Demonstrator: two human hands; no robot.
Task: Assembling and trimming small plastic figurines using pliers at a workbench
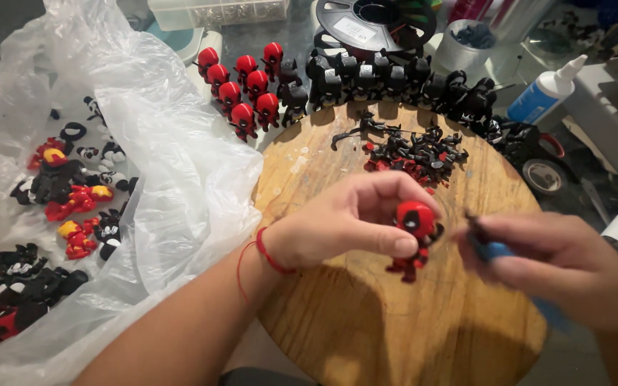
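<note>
Fingers [395, 246] pinching red figure [415, 221] — tight

Red-and-black masked figurine [414, 232], upright above round board; blue tool [495, 251] beside it, blurred

figurines [252, 89] behind board [337, 314], bag [159, 157] left, perhaps overlapping

Dim warm light, right hand [559, 268] motion-blurred
</note>
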